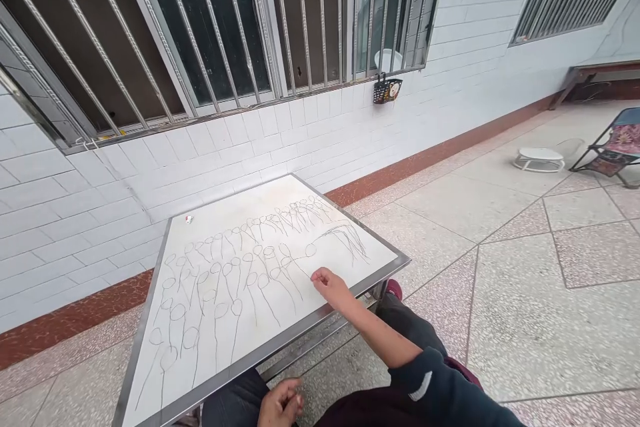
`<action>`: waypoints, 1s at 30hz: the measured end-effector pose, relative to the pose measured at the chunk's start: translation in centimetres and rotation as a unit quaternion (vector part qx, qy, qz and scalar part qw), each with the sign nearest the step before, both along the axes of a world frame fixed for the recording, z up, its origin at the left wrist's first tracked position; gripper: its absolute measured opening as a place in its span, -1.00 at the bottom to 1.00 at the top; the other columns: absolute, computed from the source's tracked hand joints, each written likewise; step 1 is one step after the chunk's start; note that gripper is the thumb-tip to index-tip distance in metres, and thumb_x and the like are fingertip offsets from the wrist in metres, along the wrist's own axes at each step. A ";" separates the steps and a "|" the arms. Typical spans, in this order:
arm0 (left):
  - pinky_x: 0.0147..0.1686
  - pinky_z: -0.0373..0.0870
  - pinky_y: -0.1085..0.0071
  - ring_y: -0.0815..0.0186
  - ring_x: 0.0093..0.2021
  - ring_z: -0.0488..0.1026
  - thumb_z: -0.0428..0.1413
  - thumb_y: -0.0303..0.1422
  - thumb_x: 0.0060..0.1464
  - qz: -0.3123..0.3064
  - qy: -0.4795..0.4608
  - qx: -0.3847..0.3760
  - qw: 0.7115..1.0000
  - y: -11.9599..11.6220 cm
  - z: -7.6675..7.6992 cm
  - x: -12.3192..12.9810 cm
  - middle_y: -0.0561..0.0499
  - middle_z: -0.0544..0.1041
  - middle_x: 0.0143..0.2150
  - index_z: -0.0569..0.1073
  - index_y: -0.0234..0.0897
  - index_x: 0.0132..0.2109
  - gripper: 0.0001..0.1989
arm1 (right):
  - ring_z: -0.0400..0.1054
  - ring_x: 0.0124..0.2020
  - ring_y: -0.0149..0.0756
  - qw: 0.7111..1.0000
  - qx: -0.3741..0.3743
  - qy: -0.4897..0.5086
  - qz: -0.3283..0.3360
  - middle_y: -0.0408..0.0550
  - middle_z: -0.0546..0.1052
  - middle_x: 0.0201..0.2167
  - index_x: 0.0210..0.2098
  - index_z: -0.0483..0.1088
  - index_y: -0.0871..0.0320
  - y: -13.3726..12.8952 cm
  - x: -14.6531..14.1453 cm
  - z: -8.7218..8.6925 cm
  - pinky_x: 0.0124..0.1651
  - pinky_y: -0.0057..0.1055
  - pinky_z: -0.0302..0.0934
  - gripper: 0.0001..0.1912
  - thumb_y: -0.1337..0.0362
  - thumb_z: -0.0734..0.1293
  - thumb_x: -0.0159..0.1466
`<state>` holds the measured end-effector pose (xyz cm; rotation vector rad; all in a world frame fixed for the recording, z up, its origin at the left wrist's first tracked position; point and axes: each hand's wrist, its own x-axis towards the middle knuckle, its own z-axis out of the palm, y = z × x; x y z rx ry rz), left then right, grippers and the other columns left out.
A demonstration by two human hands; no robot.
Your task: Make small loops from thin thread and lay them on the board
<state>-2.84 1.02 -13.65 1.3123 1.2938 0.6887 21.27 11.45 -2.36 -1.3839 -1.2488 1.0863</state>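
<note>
A white-topped table [280, 193] with a grey metal edge stands before me, tilted in view. Loose pencil-like line drawings [220, 310] of circles with long tails cover much of its top. Over its right part, my right hand [330, 285] is closed in a pinch at the end of a drawn line. Whatever sits between those fingertips is hidden or too small to name. Below the near edge, by my lap, my left hand [281, 403] is curled closed, with no object showing in it. A small white and red item [189, 219] lies at the table's far left corner.
Barred windows [225, 27] and a white tiled wall [280, 133] rise behind the table. A dark basket [387, 90] hangs from the bars. To the right, a white low stool [539, 159] and a folding chair [617, 147] stand on the tiled floor [520, 320].
</note>
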 end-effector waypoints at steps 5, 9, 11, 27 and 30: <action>-0.25 0.38 0.36 0.25 -0.25 0.47 0.19 -0.10 -0.04 0.115 -0.141 0.058 0.982 1.2 9.0 1.3 -0.12 0.56 -0.19 0.45 -0.26 0.03 -0.49 | 0.02 -0.61 -0.49 0.990 0.004 0.088 0.106 -0.26 0.20 -0.55 -0.34 0.28 0.14 -4.7 -1.7 1.8 -0.52 -0.52 -0.04 -0.83 0.17 0.22 0.13; -0.10 0.35 0.36 0.28 -0.11 0.46 0.28 -0.28 -0.08 0.214 -0.310 0.077 0.923 3.2 15.6 2.3 -0.13 0.51 -0.04 0.39 -0.22 0.09 -0.45 | 0.00 -0.59 -0.50 0.949 -0.049 0.223 0.215 -0.27 0.20 -0.59 -0.33 0.32 0.16 -7.9 -2.3 2.7 -0.51 -0.53 -0.10 -0.81 0.17 0.31 0.13; -0.06 0.35 0.37 0.31 -0.09 0.45 0.26 -0.29 -0.06 0.212 -0.336 0.074 0.915 3.6 17.0 2.8 -0.11 0.48 0.00 0.39 -0.19 0.09 -0.47 | 0.00 -0.58 -0.50 0.929 -0.083 0.268 0.242 -0.26 0.20 -0.60 -0.32 0.35 0.17 -8.9 -2.4 2.7 -0.51 -0.53 -0.13 -0.81 0.18 0.34 0.13; -0.29 0.35 0.48 0.42 -0.36 0.44 0.32 -0.40 -0.15 0.259 -0.367 0.116 0.886 1.6 17.2 7.2 0.11 0.47 -0.44 0.48 -0.28 -0.07 -0.57 | 0.25 -0.31 -0.34 0.969 0.115 -0.008 0.218 -0.09 0.41 -0.28 -0.03 0.27 0.08 -10.5 -2.8 3.2 -0.24 -0.40 0.15 -0.69 0.14 0.28 0.26; -0.21 0.34 0.45 0.41 -0.35 0.44 0.29 -0.38 -0.11 0.246 -0.334 0.142 0.899 1.1 16.7 8.4 0.12 0.47 -0.45 0.47 -0.28 -0.06 -0.60 | 0.29 -0.34 -0.33 0.976 0.156 0.003 0.150 -0.08 0.43 -0.32 -0.09 0.28 0.08 -10.1 -3.5 3.4 -0.23 -0.36 0.19 -0.76 0.13 0.21 0.30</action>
